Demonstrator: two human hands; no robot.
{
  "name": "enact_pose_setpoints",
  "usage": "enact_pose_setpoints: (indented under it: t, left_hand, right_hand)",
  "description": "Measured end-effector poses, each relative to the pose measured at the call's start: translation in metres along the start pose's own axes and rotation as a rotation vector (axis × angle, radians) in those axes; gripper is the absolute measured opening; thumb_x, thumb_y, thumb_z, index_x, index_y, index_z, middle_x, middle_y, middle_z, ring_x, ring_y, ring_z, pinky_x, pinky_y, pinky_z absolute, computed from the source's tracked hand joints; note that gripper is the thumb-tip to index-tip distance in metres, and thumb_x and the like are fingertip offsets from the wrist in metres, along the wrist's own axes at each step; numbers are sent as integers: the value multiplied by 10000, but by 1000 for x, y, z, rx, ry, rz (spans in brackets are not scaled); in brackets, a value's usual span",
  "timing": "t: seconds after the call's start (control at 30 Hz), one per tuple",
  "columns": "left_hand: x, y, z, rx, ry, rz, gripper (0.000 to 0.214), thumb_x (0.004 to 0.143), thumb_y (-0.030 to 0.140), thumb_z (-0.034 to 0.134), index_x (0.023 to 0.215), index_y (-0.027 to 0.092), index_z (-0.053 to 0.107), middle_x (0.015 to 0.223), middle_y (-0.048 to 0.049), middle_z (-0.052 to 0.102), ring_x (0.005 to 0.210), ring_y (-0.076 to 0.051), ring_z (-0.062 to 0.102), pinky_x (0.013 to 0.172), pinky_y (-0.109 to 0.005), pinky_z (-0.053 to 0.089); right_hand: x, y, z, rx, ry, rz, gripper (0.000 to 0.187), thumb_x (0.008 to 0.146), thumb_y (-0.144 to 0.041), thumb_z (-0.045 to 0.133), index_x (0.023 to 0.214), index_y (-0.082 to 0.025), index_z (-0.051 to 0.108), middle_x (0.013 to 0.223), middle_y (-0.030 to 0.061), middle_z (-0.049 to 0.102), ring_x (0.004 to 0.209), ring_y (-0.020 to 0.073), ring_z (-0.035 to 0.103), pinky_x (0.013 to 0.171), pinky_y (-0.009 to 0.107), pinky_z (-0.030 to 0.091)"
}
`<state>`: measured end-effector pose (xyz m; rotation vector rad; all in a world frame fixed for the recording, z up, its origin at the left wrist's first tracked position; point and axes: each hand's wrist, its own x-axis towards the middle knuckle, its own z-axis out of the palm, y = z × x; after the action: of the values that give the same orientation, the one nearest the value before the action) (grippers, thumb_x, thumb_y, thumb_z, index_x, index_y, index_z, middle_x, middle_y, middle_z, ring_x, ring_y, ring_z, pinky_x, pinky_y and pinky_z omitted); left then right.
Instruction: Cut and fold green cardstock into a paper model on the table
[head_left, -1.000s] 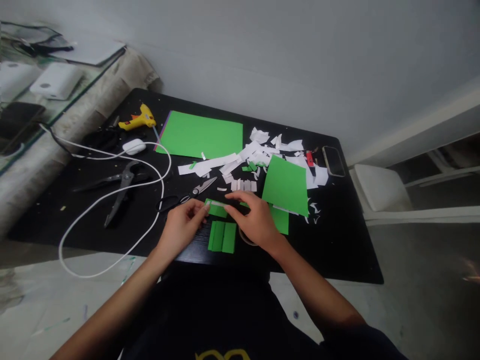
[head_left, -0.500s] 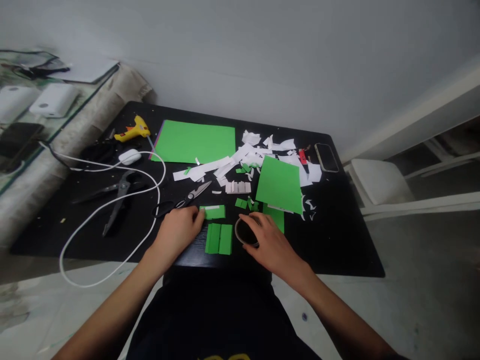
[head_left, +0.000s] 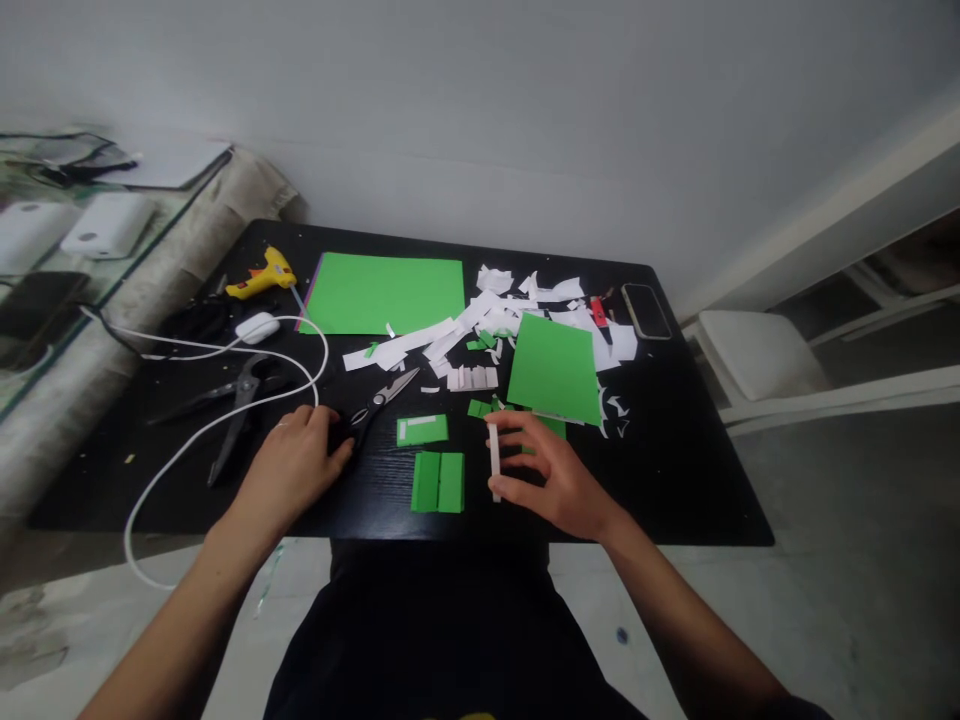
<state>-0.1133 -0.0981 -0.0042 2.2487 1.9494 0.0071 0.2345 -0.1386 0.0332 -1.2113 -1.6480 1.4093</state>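
My left hand (head_left: 295, 458) lies on the black table (head_left: 675, 480) with its fingers curled over the black handles of the scissors (head_left: 382, 397), whose blades point up and right. My right hand (head_left: 551, 472) holds a roll of tape (head_left: 494, 461) upright, so I see it edge-on. Between the hands lie a small green paper piece with a white strip along its top (head_left: 422, 430) and, nearer me, a folded green piece (head_left: 438, 481).
A large green sheet (head_left: 384, 293) and a smaller green sheet (head_left: 555, 368) lie further back among white paper scraps (head_left: 480, 320). At the left are pliers (head_left: 238, 395), a white cable (head_left: 225, 415) and a yellow glue gun (head_left: 261, 275). A phone (head_left: 648, 311) lies at the back right.
My left hand left the green piece and moved left onto the scissors handles. My right hand moved from the green piece to the tape roll and stood it on edge.
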Motion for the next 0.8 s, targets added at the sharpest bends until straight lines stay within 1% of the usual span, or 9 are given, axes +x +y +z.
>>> enact_pose_setpoints:
  t: [0.13, 0.23, 0.3, 0.4, 0.5, 0.6, 0.63, 0.7, 0.8]
  left_hand:
    - [5, 0, -7, -1, -81, 54, 301, 952, 461, 466, 1018, 207, 614, 1017, -163, 699, 950, -367, 704, 829, -457, 541]
    - [5, -1, -13, -21, -99, 37, 303, 931, 474, 457, 968, 220, 618, 1021, -172, 731, 876, -379, 725, 731, -448, 522]
    - [2, -4, -18, -65, -92, 16, 336, 910, 515, 470, 967, 226, 630, 988, -174, 750, 815, -386, 728, 688, -445, 507]
    - [-4, -9, -29, -238, -75, 11, 400, 871, 601, 515, 1001, 243, 638, 933, -139, 769, 745, -360, 723, 676, -426, 507]
    - [-11, -7, -39, -472, -56, 61, 444, 863, 647, 563, 1072, 264, 649, 918, -80, 771, 675, -286, 687, 641, -374, 509]
    - [-18, 2, -44, -606, -130, 151, 382, 897, 624, 593, 1035, 277, 673, 842, -35, 741, 628, -228, 635, 577, -321, 482]
    - [-19, 6, -44, -623, -159, 178, 350, 910, 605, 596, 999, 275, 676, 826, -28, 729, 631, -219, 627, 570, -310, 475]
    - [-22, 13, -44, -612, -161, 221, 326, 886, 584, 654, 966, 268, 671, 832, -26, 712, 672, -221, 624, 594, -309, 476]
    - [-25, 23, -44, -532, -100, 286, 439, 735, 585, 814, 976, 256, 652, 902, -38, 694, 765, -249, 623, 680, -344, 493]
  right_hand:
    - [2, -4, 4, 11, -10, -3, 519, 912, -306, 776, 1392, -374, 589, 1449, 62, 602, 1335, 283, 622, 1075, 519, 605]
    - [3, -6, 5, 16, -20, -18, 504, 919, -302, 766, 1389, -358, 594, 1431, 67, 617, 1334, 282, 634, 1076, 522, 608]
    - [3, -8, 4, 25, -17, -29, 499, 913, -303, 770, 1380, -351, 600, 1408, 70, 631, 1314, 279, 647, 1055, 508, 622]
    - [4, -9, 4, 71, -7, -27, 499, 901, -306, 774, 1368, -349, 603, 1403, 73, 636, 1290, 280, 658, 1014, 480, 641]
    - [4, -8, 4, 141, -10, 1, 490, 914, -313, 745, 1378, -356, 595, 1482, 77, 593, 1300, 285, 646, 953, 442, 661]
    - [5, -6, 4, 231, -29, 35, 476, 937, -321, 715, 1395, -367, 592, 1538, 72, 553, 1323, 291, 629, 916, 428, 671]
    - [6, -5, 4, 255, -34, 44, 471, 934, -324, 720, 1387, -368, 599, 1536, 71, 555, 1320, 292, 630, 910, 428, 672]
    - [6, -4, 4, 278, -48, 67, 496, 897, -323, 768, 1364, -366, 609, 1529, 73, 558, 1329, 299, 622, 905, 427, 674]
    - [6, -5, 4, 232, -66, 78, 646, 792, -289, 877, 1366, -366, 592, 1554, 73, 537, 1380, 315, 580, 919, 420, 667]
